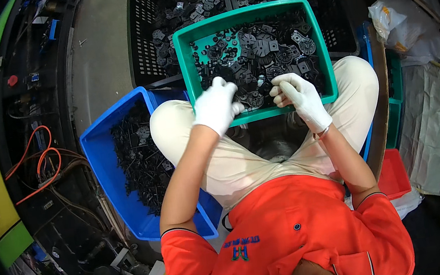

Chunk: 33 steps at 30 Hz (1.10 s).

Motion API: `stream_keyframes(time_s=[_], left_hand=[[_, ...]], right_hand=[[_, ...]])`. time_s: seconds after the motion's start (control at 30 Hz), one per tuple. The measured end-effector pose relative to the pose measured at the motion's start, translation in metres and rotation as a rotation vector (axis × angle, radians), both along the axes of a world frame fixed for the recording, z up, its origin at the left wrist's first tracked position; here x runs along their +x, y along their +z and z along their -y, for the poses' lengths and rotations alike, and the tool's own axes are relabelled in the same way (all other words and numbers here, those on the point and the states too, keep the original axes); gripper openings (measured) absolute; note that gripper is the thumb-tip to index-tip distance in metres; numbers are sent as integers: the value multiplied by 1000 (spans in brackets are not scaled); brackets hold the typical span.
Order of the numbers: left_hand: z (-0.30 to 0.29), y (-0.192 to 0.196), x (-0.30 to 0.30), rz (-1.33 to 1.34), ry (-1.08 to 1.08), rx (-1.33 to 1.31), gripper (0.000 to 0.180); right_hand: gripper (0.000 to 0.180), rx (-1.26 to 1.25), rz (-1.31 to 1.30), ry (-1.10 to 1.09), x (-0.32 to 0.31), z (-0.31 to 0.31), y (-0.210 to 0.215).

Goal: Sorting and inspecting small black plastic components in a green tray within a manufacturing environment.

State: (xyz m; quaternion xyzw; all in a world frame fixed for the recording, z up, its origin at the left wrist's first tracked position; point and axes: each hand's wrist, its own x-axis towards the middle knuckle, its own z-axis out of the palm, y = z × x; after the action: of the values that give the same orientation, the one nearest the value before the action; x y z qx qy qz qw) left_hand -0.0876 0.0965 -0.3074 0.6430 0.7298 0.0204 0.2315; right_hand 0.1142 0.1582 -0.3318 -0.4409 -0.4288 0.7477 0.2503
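Observation:
A green bin point(187, 64) rests across my lap, holding many small black plastic parts point(261, 47), some flat and fan-shaped, others small and round. My left hand point(216, 105), in a white glove, reaches over the bin's near left side. Its thumb stands apart from the fingers, and the fingertips meet a dark clump of parts. Above the near right side is my right hand point(301, 100), also gloved in white. Its fingers are curled in towards the thumb; whatever lies between them is too small or hidden to name.
A blue bin point(113, 120) with thin black pieces stands to my left. Beyond the green bin are black perforated crates point(145, 42) with more black parts. Machinery with orange tubing point(51, 152) lines the far left. On the right are a red tray point(393, 174) and plastic bags point(410, 31).

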Motion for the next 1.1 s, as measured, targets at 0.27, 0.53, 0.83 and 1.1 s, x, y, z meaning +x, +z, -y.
stream_keyframes(time_s=[0.27, 0.53, 0.83, 1.1], left_hand=[[14, -23, 12, -113, -3, 149, 30], [16, -23, -14, 837, 635, 277, 32], [18, 0, 1, 1335, 716, 392, 36], [16, -19, -15, 872, 591, 420, 44]], right_hand=[[21, 179, 95, 94, -11, 8, -7], [25, 189, 121, 193, -30, 9, -7], [33, -47, -10, 221, -47, 16, 7], [33, 223, 82, 111, -39, 12, -2]])
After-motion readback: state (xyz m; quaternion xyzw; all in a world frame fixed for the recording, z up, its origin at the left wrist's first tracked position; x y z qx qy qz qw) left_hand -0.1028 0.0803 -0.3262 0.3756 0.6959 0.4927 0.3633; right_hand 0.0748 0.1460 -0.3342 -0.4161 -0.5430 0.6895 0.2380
